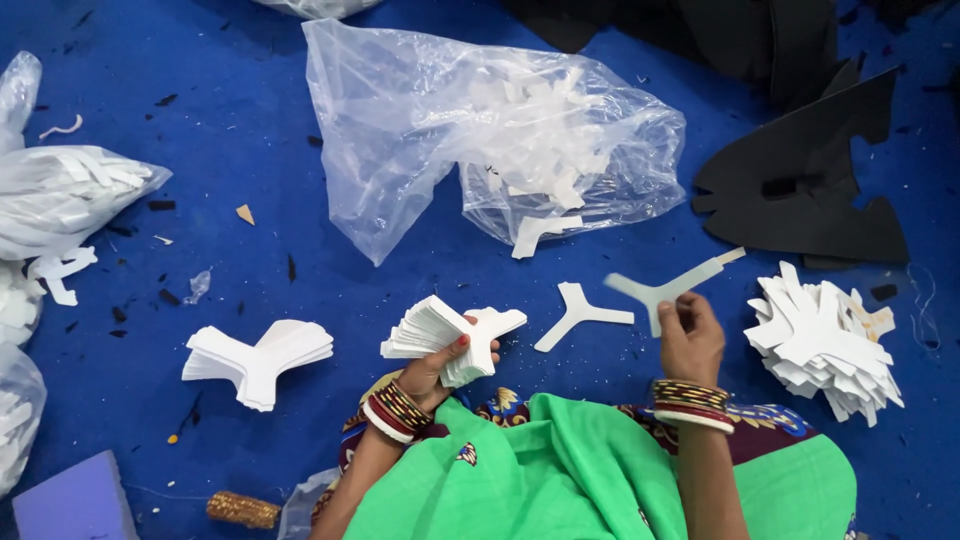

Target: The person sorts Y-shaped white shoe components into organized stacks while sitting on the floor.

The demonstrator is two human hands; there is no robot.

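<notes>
My left hand [442,362] grips a fanned stack of white Y-shaped cutouts [445,335] just above my lap. My right hand [688,335] pinches a single white Y-shaped piece [665,288] by its stem and holds it up above the blue surface. One loose Y-shaped piece [580,314] lies flat between my two hands. A messy pile of the same white cutouts [822,342] sits right of my right hand. A neat stack of them [258,358] lies to the left of my left hand.
A clear plastic bag with white cutouts [520,140] lies ahead on the blue cloth [260,120]. Black foam sheets [805,185] rest at the back right. More filled bags [55,195] sit at the left edge. A purple block [75,500] is near the lower left.
</notes>
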